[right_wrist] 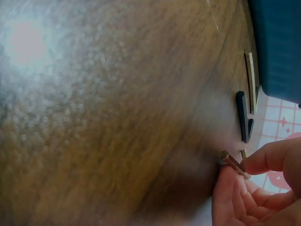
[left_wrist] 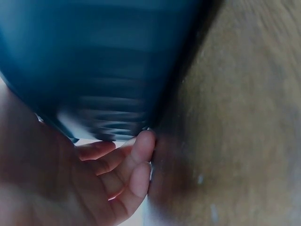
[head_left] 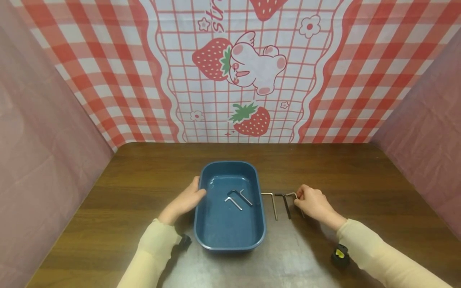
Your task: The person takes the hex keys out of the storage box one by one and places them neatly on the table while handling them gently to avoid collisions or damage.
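My left hand grips the left side of a blue plastic bin, thumb at the rim and fingers against the outer wall. Inside the bin lie a silver hex key and a black one, with what looks like another overlapping it. On the table to the bin's right, my right hand pinches a brass-toned hex key between thumb and fingers. Beside it lie a black hex key and a brass-toned hex key, the latter next to the bin wall.
The brown wooden table extends around the bin. A red-and-white strawberry cloth hangs behind it, with pink cloth at both sides. A black wrist device sits by the right sleeve.
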A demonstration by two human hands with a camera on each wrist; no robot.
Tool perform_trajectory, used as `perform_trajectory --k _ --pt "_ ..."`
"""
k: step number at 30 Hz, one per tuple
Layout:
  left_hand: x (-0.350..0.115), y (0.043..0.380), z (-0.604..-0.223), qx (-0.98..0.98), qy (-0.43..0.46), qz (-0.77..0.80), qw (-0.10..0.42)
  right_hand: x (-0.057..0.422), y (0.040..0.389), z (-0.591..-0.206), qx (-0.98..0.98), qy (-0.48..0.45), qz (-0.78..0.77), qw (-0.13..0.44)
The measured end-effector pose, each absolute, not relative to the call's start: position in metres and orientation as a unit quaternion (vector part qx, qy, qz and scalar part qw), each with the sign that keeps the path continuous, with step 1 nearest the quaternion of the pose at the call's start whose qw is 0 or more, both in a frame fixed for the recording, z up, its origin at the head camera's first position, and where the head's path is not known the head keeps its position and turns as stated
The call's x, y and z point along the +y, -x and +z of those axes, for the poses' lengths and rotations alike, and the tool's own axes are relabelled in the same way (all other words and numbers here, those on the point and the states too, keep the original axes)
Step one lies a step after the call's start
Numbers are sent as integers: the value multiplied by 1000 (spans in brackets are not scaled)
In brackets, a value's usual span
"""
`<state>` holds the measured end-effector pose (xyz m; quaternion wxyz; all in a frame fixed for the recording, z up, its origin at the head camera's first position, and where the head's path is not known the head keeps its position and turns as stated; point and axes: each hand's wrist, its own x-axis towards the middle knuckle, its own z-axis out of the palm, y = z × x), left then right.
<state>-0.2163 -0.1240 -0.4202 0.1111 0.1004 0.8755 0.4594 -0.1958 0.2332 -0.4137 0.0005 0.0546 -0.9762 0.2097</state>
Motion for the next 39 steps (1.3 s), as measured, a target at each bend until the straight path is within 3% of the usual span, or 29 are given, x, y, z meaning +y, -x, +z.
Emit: perform_trajectory --k 39 --pt "-125 218 -423 877 -112 457 100 230 191 -417 -978 -75 196 20"
